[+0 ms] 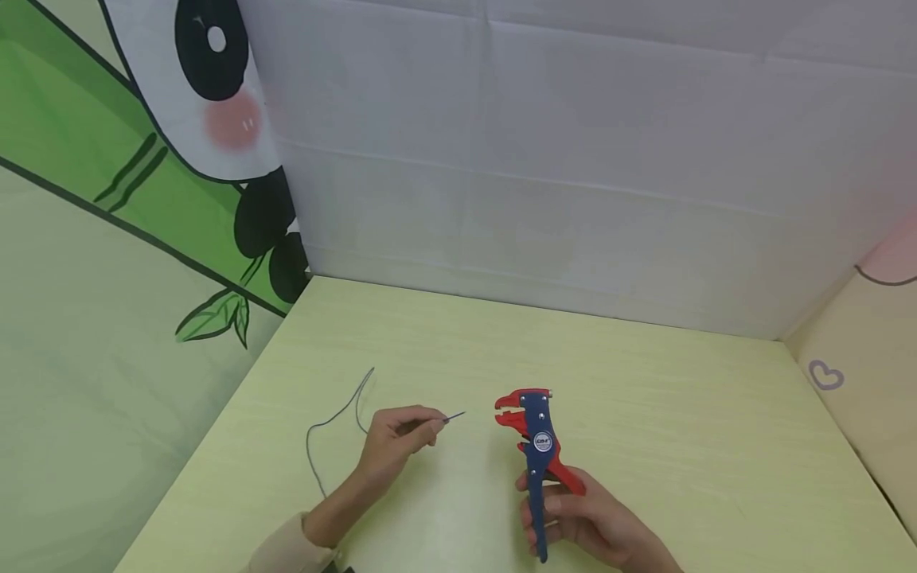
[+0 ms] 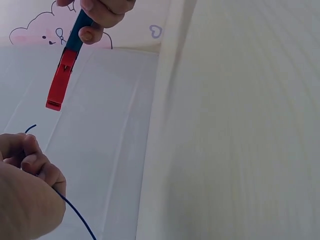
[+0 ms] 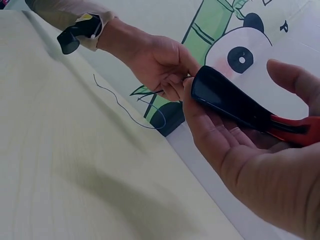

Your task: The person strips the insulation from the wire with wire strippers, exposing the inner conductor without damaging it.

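Between thumb and fingertips, my left hand (image 1: 399, 446) pinches a thin blue wire (image 2: 76, 210). A short end of it sticks out toward the right, and the rest loops behind the hand. My right hand (image 1: 595, 521) holds a wire stripper (image 1: 542, 469) upright, with the fingers curled around its blue handle. The tool has a dark blue body, a red lever and a red head (image 2: 61, 82). Its notched mouth is spread apart and faces the wire's tip, with a gap between them. In the right wrist view the tool's head is out of sight.
Both hands are over a pale wood-patterned table (image 1: 716, 430). A white cloth wall (image 1: 573, 175) rises at its back edge. On the left hangs a printed panel (image 1: 107, 318) with a panda and bamboo. A black strap device (image 3: 80, 32) sits at the left wrist.
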Tool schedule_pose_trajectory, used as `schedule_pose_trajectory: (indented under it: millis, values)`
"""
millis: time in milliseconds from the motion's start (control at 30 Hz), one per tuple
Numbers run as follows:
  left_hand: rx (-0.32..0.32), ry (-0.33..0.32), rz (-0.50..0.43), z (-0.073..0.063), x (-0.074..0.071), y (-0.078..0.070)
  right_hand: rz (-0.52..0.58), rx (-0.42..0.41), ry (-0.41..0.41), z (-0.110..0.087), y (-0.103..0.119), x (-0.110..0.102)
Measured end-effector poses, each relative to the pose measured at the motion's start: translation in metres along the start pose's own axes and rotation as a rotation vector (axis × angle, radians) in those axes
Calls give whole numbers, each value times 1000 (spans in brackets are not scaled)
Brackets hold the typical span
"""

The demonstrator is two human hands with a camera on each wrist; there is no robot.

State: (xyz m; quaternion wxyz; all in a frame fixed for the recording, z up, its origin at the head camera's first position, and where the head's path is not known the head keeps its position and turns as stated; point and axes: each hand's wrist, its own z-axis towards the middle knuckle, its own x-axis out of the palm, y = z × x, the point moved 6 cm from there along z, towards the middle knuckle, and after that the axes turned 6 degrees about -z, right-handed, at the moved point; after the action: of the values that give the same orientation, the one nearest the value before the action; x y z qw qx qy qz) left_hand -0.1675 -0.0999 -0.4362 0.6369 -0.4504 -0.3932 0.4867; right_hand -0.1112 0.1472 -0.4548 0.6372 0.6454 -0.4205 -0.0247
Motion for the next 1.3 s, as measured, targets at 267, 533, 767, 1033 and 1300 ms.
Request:
schedule_pose_trajectory:
  millis: [267,533,767,1033,1300]
  values:
    - [-13,-10,-25,2,9,-8,-22,-30,47,4,-1,8]
    - [-51,10,-146,2,20,-9,-29,-66,99,6,2,16]
    - [-130,-12,-164,3,26,-7,-11,-140,182,8,5,22]
    - [-119,22,-152,3,34,-11,-2,-171,221,7,4,23]
    - [-110,20,-154,2,40,-11,-10,-165,239,7,0,27]
